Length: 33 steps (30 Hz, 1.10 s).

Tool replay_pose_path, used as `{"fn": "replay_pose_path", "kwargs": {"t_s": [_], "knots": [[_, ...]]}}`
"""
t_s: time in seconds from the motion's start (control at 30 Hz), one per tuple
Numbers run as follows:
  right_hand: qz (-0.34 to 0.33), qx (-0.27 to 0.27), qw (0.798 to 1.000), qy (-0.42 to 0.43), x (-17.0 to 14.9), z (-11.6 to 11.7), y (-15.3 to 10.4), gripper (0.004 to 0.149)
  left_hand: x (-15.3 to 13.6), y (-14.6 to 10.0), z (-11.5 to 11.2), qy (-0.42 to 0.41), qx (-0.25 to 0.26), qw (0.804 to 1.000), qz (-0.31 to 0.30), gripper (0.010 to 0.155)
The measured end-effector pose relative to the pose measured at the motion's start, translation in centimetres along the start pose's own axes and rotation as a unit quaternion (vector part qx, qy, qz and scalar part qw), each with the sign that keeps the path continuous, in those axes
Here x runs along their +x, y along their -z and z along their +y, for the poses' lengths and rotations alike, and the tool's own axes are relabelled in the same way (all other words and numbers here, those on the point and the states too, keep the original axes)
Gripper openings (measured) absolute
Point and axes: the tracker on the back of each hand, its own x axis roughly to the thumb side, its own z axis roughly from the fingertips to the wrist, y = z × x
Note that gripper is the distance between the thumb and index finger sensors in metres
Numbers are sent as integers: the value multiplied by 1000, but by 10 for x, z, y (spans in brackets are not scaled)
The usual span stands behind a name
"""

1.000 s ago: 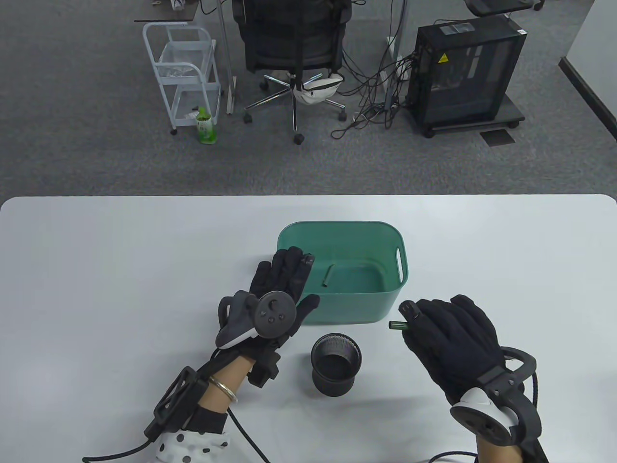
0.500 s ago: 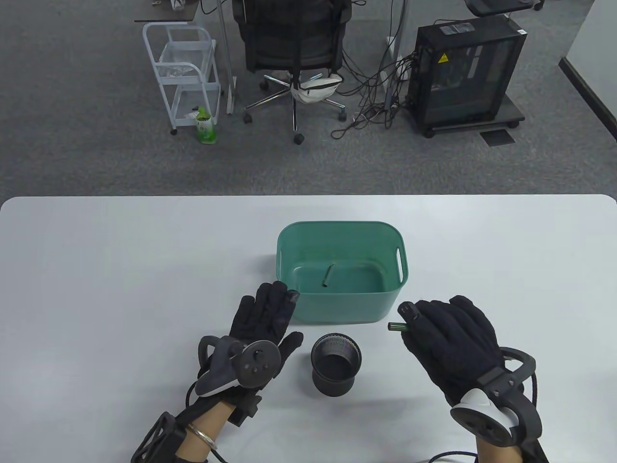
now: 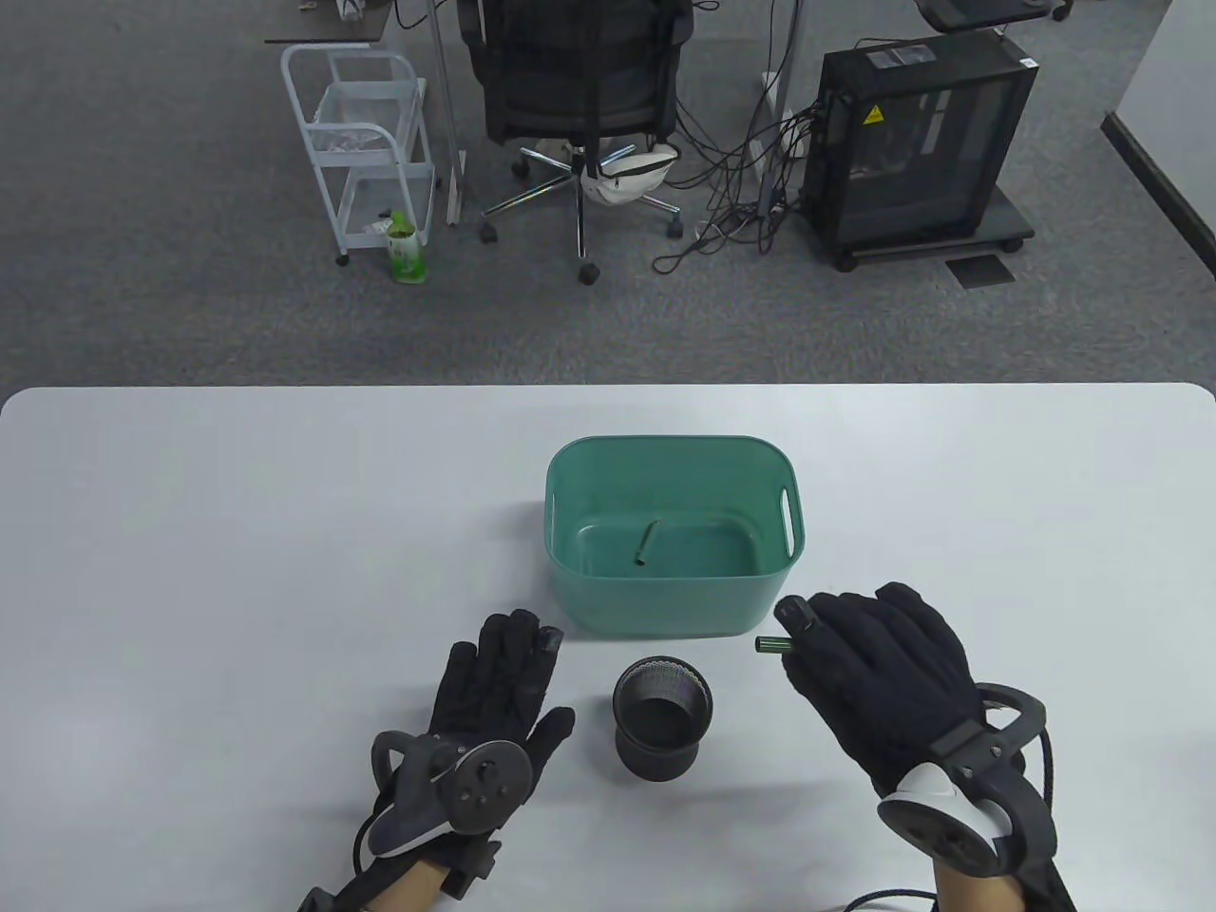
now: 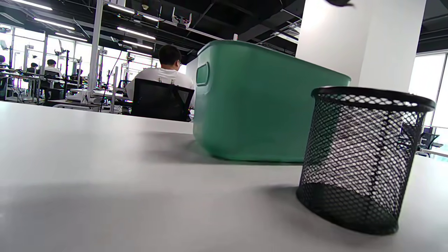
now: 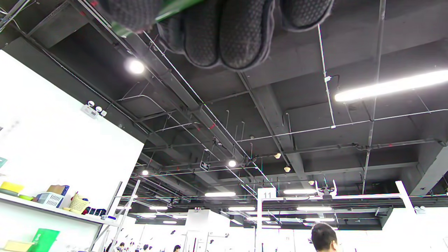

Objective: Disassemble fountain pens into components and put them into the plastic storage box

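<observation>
Right hand (image 3: 879,689) at lower right, fingers clamped on a green pen part (image 3: 771,645) just right of the cup (image 3: 662,717); left hand (image 3: 494,689) flat, fingers relaxed, empty; best carry the part over the green box (image 3: 665,608) rim before releasing.

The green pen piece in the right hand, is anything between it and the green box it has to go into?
Nothing visible blocks it. The pen piece sticks out of the right hand just beside the box's near right corner, and the box is open-topped. The mesh cup stands off to the left, out of the way.
</observation>
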Motion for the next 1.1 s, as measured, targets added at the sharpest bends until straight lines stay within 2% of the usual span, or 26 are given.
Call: {"fn": "replay_pose_path", "kwargs": {"t_s": [0.17,1.1], "knots": [[-4,9,1000,-5,3,4,0,44,-5,-7,-10,7,-20,1000,8,72],[-30,56,998,-9,15,26,-2,44,1,-6,-20,7,-44,999,-21,72]]}}
